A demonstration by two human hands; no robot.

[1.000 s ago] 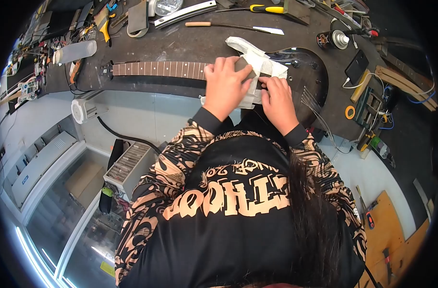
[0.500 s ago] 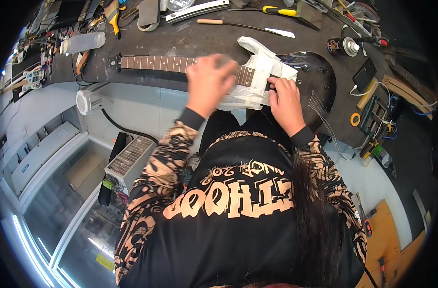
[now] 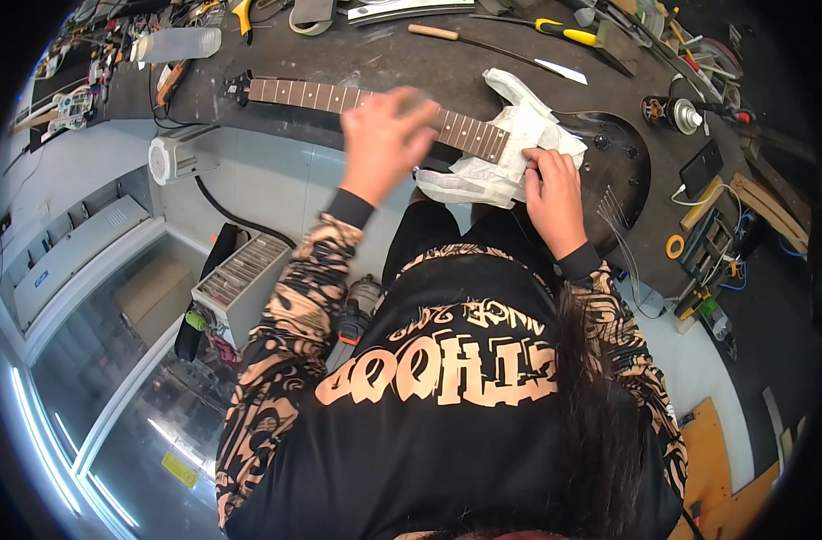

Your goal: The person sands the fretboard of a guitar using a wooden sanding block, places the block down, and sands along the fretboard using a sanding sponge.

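Observation:
An electric guitar lies across the bench, its long fretboard (image 3: 469,135) pointing left and its dark glossy body (image 3: 623,148) at right. White masking tape and paper (image 3: 528,130) cover the body around the neck's end. My left hand (image 3: 384,139) is over the middle of the fretboard with curled fingers, blurred by motion; a greyish smear shows at the fingertips, too unclear to name. On the masked area just past the last frets rests my right hand (image 3: 557,198), fingers stretched out and holding nothing I can see. Loose strings (image 3: 614,211) hang off the body's near edge.
A wooden-handled tool (image 3: 433,32), a yellow-handled tool (image 3: 564,32) and a plastic bottle (image 3: 181,43) lie at the back. To the right are a spray can (image 3: 686,117), a phone (image 3: 701,166) on a cable and a tape roll (image 3: 674,246).
The camera view has shifted, so the bench and guitar appear further right. Relative to the frets, my left hand has slid left along the neck. My right hand stays on the masked area.

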